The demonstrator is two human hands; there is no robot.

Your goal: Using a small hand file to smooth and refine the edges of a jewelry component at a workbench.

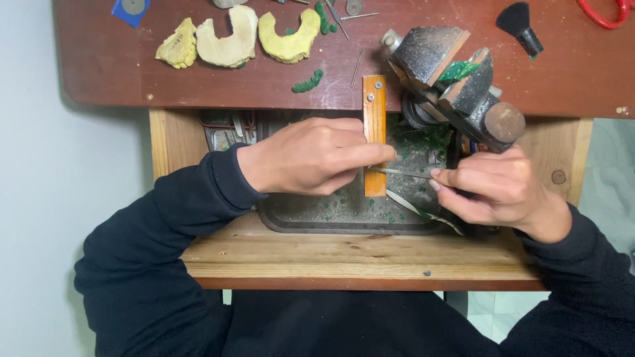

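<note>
A thin metal rod (405,173) is pinched at its ends by the left hand (311,157) and right hand (493,187), braced against a projecting orange wooden bench peg (374,132) for support, above a dark debris tray (331,215) where green filings are caught.

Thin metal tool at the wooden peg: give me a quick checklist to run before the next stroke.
1. Both ends held: ok. The left hand pinches one end of the thin metal tool, the right hand the other.
2. Tool braced on the wooden peg: ok, it crosses the peg's lower end.
3. Tray under the work: ok, green shavings lie in it.
4. Vise gripping the green piece: ok.
5. Tool edge condition: cannot tell.
</note>
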